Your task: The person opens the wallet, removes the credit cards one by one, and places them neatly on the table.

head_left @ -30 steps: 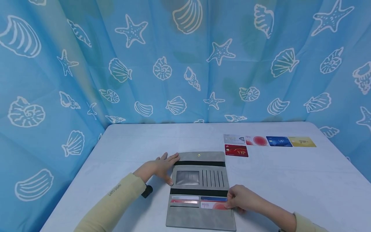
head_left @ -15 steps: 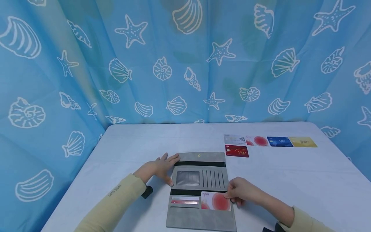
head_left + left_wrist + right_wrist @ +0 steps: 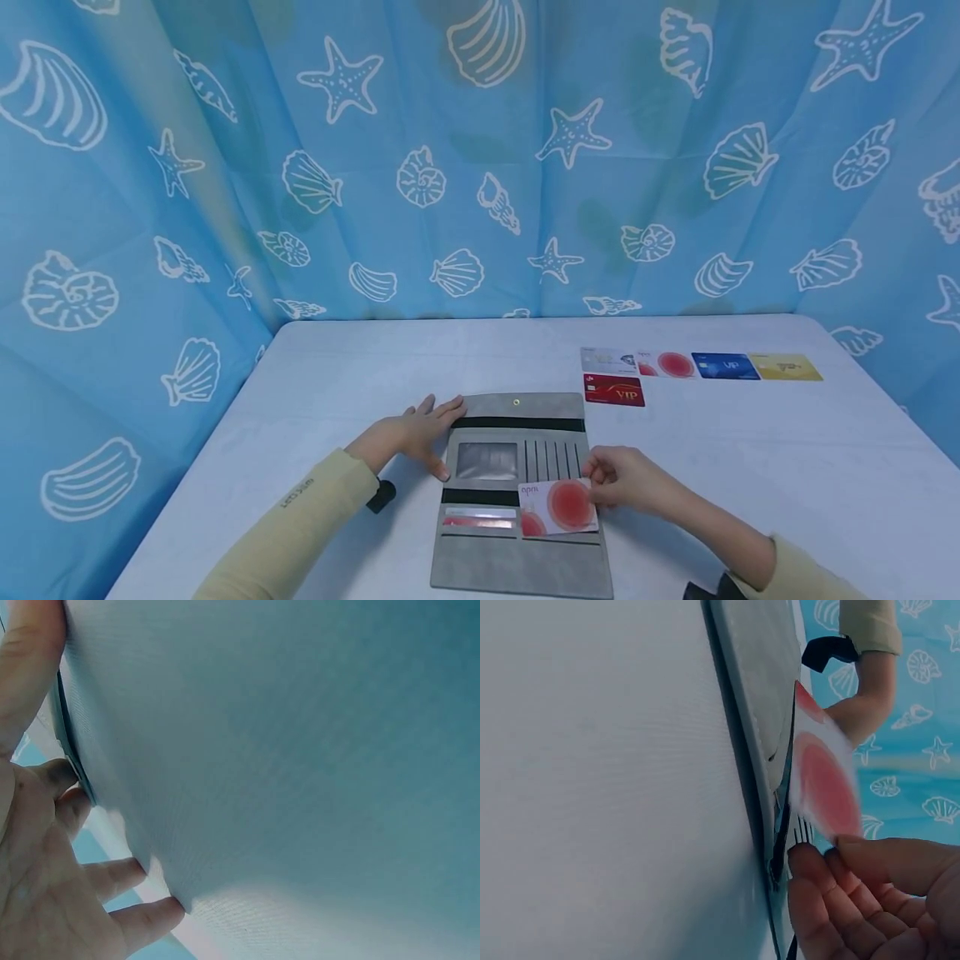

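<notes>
A grey wallet (image 3: 521,567) lies unfolded on the white table. My left hand (image 3: 420,429) rests at its upper left edge with fingers spread; in the left wrist view the thumb and fingertips touch the wallet edge and the tabletop. At the wallet's right side, my right hand (image 3: 626,479) pinches the corner of a white card with red circles (image 3: 558,506) between thumb and fingers. That card is tilted above the lower right slots and covers most of them. In the right wrist view the pinched card (image 3: 821,772) stands partly raised off the wallet.
Cards fill the lower left slots (image 3: 478,518). Back right on the table lie a silver card (image 3: 607,360), another red-circle card (image 3: 675,364), a blue VIP card (image 3: 725,366), a gold card (image 3: 785,367) and a red VIP card (image 3: 613,390). A patterned curtain hangs behind.
My right hand has drawn the red-circle card up out of the lower right slot and moved it slightly away from me, tilting it. The left hand has stayed in place.
</notes>
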### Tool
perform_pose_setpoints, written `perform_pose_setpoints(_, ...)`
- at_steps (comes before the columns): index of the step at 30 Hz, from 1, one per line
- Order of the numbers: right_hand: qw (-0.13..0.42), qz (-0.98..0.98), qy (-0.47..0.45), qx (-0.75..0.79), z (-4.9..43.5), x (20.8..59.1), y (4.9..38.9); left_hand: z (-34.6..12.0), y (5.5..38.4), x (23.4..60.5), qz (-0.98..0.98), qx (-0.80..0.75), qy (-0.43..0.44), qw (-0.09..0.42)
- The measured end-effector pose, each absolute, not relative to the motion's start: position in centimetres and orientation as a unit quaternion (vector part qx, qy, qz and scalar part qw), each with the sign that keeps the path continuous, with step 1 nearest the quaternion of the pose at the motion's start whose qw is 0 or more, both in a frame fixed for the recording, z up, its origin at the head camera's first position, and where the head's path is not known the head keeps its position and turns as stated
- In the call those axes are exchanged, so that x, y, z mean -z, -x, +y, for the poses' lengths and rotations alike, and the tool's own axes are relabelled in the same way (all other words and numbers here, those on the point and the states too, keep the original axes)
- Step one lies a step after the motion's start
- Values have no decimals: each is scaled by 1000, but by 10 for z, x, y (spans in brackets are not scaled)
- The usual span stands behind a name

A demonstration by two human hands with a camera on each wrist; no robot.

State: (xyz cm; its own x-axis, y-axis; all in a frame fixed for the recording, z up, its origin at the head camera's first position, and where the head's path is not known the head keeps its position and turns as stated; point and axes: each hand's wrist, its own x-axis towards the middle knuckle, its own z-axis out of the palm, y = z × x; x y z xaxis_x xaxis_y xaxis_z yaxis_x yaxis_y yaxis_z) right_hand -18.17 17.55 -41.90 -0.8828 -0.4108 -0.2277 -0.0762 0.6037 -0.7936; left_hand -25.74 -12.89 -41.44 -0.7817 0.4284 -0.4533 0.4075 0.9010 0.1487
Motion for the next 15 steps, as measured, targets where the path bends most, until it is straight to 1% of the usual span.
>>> perform_pose_setpoints(3,199,862,143,444,178,420,181,-129,257,415,944,-20,-219,245)
perform_pose_setpoints(8,213,845,107,479,185,422,180,-128,257,415,945,-21,-217,243)
perform_pose_setpoints(11,209,836,85,500,189,420,181,-128,257,415,945,-21,-219,242)
perform_pose_setpoints(15,199,820,77,532,196,414,184,-129,257,415,945,-22,-218,242)
